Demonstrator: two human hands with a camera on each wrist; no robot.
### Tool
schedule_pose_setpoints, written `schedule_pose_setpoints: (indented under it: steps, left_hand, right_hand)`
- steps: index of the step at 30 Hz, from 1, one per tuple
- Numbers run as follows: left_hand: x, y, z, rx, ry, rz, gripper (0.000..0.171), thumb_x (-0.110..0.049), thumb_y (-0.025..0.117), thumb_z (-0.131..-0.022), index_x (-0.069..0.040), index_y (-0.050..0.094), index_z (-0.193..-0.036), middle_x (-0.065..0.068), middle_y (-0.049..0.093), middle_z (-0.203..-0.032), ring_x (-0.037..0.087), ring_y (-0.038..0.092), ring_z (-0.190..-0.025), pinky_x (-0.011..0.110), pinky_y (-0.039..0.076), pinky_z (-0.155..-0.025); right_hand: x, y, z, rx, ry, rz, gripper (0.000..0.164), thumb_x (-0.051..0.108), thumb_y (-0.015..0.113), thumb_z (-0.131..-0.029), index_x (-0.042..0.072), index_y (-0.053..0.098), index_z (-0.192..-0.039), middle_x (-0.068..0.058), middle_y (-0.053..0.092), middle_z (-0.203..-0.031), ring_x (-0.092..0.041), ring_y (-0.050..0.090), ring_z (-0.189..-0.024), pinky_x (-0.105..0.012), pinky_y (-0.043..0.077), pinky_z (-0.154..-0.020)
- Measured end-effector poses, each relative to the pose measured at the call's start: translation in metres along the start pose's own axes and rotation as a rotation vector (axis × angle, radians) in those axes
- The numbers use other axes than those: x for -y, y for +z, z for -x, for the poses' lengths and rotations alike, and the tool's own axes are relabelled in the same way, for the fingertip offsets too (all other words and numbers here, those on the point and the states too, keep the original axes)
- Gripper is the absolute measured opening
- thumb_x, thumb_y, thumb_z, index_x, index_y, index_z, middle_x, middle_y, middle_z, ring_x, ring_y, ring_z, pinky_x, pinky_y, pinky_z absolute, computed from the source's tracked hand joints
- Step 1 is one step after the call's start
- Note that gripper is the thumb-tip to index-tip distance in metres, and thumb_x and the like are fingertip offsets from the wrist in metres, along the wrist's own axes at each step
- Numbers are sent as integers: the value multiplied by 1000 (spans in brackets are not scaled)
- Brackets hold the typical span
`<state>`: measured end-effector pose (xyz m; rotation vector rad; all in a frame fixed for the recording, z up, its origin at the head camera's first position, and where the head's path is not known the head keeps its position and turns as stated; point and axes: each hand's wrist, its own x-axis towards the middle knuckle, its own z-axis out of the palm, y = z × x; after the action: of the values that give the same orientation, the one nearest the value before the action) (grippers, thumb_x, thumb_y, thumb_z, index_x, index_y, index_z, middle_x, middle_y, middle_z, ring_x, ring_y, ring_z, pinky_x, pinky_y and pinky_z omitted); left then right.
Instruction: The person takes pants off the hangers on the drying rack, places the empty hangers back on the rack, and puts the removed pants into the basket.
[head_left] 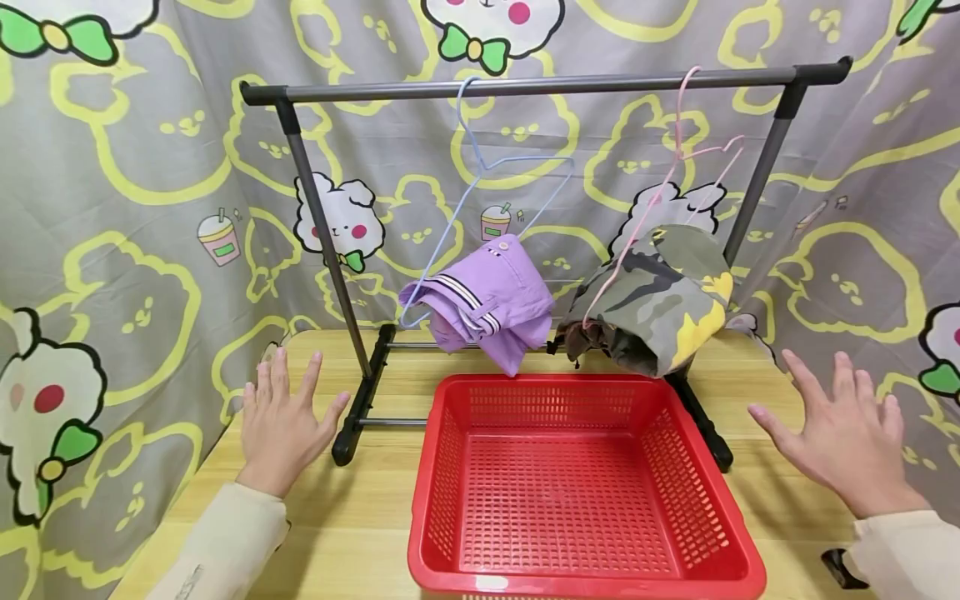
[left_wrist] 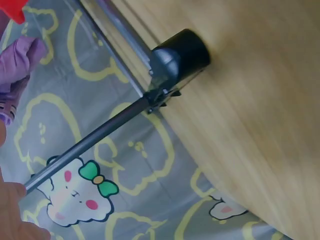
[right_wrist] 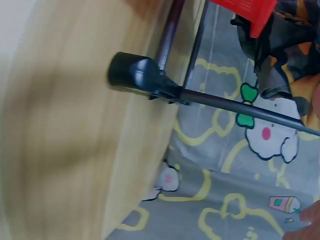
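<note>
My left hand [head_left: 283,429] hovers over the left side of the table with fingers spread, holding nothing. On the far right, my right hand [head_left: 847,437] is likewise spread and bare. Between them, purple shorts [head_left: 495,292] hang folded over a blue hanger [head_left: 517,158] on the rail of a grey clothes rack [head_left: 555,87]. Camouflage shorts [head_left: 652,292] hang from a pink hanger [head_left: 678,142] to the right on the same rail. In front of the rack stands a red plastic basket [head_left: 422,500] with a perforated bottom and nothing inside.
The wooden table [head_left: 352,508] carries the rack's black feet [head_left: 347,442], one on each side of the basket's back part. A patterned grey curtain [head_left: 150,308] surrounds the table at the back and sides. A dark band [head_left: 843,568] shows at the right sleeve.
</note>
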<state>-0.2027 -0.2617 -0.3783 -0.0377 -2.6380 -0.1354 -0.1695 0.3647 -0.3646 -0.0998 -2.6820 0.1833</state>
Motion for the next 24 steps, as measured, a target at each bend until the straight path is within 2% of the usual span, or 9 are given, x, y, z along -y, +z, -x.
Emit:
schedule_pose_setpoints:
  steps: [3,7,10,14,19,24]
  left_hand:
    - [-2,-2,-6,-18,6,18,71,-59,41,-88,-21,22,-145,23,0,-148,45,4,-132,61,5,-101]
    - [-4,-4,-16,-33,-1,40,72,-60,41,-88,-20,21,-145,25,4,-147,46,10,-131,61,8,-100]
    - [-7,-5,-25,-37,-10,64,74,-59,38,-89,-18,17,-146,26,5,-147,48,14,-129,59,11,-101]
    - [-11,-8,-36,-43,-32,109,80,-58,38,-89,-9,11,-146,32,8,-144,53,23,-122,58,18,-100]
    - [-17,-14,-48,-6,-98,202,92,-63,34,-88,2,-1,-143,36,16,-140,54,29,-118,60,22,-96]
    - [-21,-21,-63,65,-202,371,96,-67,30,-86,0,-7,-143,34,21,-139,52,28,-120,60,26,-94]
  right_hand:
    - [3,-6,-5,-22,-29,-12,86,58,57,-79,21,17,-146,-38,9,-138,-54,20,-117,-68,13,-87]
    - [9,-16,-13,-64,-68,-14,85,56,59,-79,16,22,-144,-38,17,-136,-56,33,-105,-68,26,-75]
    - [15,-25,-19,-78,-82,-29,83,53,58,-80,15,22,-144,-36,22,-134,-57,38,-95,-68,28,-67]
    - [26,-33,-26,-72,-77,-86,81,50,58,-82,16,19,-145,-34,29,-132,-56,37,-98,-68,27,-67]
    - [38,-40,-33,-52,-89,-125,80,48,57,-83,14,20,-145,-36,40,-121,-53,40,-101,-67,29,-67]
    - [47,-47,-38,-57,-113,-173,76,43,57,-85,11,22,-143,-29,49,-109,-46,47,-94,-62,33,-64]
